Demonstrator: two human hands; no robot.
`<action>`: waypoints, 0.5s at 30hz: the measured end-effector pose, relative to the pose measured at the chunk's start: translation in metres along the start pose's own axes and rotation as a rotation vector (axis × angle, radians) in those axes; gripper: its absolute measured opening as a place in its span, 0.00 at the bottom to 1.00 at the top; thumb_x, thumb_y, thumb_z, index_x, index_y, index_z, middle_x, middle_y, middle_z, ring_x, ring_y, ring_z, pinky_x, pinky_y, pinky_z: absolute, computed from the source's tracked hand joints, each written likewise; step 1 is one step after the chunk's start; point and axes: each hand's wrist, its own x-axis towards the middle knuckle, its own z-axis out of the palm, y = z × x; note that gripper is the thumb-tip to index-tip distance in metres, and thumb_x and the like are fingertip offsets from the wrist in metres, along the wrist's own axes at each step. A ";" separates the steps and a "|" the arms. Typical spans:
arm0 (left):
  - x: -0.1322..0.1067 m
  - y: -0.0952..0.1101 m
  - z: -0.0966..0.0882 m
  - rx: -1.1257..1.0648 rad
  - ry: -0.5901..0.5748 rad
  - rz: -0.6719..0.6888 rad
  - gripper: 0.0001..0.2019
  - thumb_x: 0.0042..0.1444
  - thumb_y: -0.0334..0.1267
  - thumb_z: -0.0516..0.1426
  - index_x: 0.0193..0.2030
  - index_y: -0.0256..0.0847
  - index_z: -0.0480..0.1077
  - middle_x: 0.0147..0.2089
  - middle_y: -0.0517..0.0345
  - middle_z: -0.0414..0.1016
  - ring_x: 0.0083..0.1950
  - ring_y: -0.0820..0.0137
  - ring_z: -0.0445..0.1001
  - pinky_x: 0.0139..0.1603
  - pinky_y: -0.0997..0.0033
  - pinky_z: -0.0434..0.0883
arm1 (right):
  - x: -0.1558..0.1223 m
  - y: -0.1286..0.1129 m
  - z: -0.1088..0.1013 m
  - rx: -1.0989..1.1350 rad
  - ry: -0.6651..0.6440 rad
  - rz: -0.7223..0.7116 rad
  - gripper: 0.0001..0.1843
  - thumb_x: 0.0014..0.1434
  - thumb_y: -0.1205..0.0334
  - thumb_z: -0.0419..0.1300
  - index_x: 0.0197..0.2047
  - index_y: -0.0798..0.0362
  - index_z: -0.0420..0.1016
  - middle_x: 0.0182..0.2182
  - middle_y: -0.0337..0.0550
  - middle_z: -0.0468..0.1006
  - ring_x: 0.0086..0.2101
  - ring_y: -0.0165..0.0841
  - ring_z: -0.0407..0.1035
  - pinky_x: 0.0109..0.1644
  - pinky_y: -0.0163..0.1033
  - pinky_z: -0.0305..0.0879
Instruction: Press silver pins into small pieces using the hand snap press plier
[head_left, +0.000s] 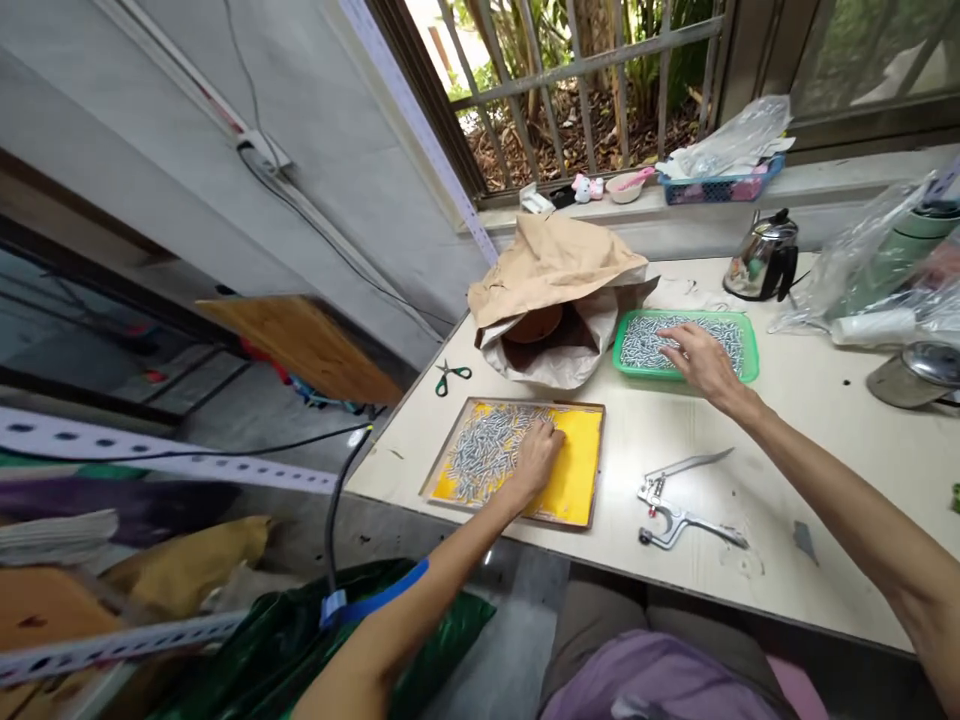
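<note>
My left hand (537,457) rests in the yellow-bottomed tray (581,470), at the right edge of a heap of small silver metal pieces (484,450) that look like screws or pins. Its fingers are curled down, and what they hold, if anything, is hidden. Over the green plastic container (752,355), my right hand (701,362) hovers with thumb and fingers apart and nothing visible between them. Similar silver pieces (645,340) fill that container. In front of my body lie metal pliers (679,515) with spread handles.
A large open brown paper bag (559,260) stands behind the tray. Green-handled scissors (452,376) lie left of it. A kettle (761,255), a metal-lidded pot (915,375) and a plastic-wrapped bottle (900,250) stand to the right. A blue basket (720,188) sits on the windowsill.
</note>
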 end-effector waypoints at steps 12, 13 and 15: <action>0.012 -0.015 -0.014 -0.503 -0.046 -0.197 0.06 0.54 0.28 0.55 0.32 0.37 0.73 0.33 0.55 0.76 0.37 0.68 0.72 0.43 0.68 0.69 | -0.175 -0.035 -0.037 0.212 -0.306 -0.020 0.16 0.68 0.56 0.47 0.40 0.46 0.76 0.34 0.43 0.79 0.34 0.36 0.76 0.35 0.40 0.73; 0.012 -0.015 -0.016 -0.542 -0.057 -0.249 0.06 0.53 0.28 0.55 0.32 0.37 0.73 0.32 0.56 0.76 0.35 0.69 0.72 0.41 0.70 0.69 | -0.185 -0.033 -0.036 0.231 -0.304 0.013 0.15 0.68 0.55 0.48 0.40 0.44 0.76 0.35 0.42 0.80 0.34 0.36 0.77 0.34 0.40 0.74; 0.010 -0.014 -0.021 -0.606 -0.082 -0.336 0.05 0.53 0.30 0.56 0.32 0.36 0.73 0.30 0.58 0.76 0.32 0.71 0.72 0.38 0.72 0.69 | -0.199 -0.027 -0.034 0.259 -0.265 0.087 0.14 0.67 0.51 0.50 0.41 0.42 0.76 0.35 0.41 0.80 0.34 0.37 0.77 0.34 0.42 0.74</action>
